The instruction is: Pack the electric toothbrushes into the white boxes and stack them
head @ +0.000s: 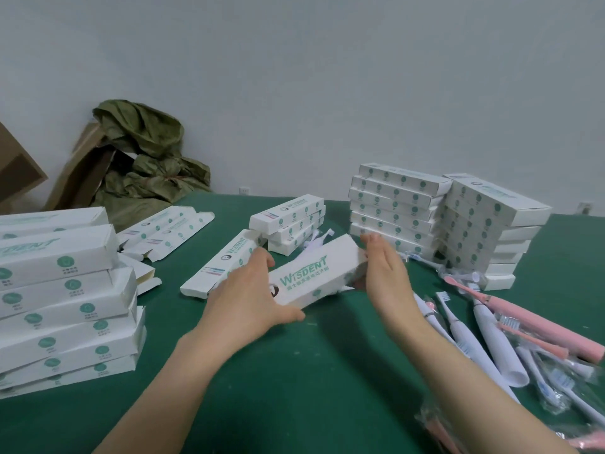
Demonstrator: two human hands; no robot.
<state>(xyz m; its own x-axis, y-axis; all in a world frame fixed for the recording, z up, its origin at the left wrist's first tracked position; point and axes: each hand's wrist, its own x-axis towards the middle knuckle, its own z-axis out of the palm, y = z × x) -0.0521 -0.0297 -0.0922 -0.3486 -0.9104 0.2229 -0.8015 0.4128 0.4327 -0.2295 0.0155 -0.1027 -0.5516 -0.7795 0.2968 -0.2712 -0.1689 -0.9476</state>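
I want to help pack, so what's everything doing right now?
Held box: between both hands.
Left hand: grips its left end.
Right hand: flat against its right end.
Stacked boxes: closed, piled.
Flat boxes: unfolded, lying flat.
Toothbrushes: loose, unpacked.

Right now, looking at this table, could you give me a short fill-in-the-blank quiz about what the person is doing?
1. The left hand grips and the right hand touches a white box printed with the word ____.
2. The table top is coloured ____.
3. The loose toothbrushes on the right are white or ____.
Missing words: WISDENT; green; pink.
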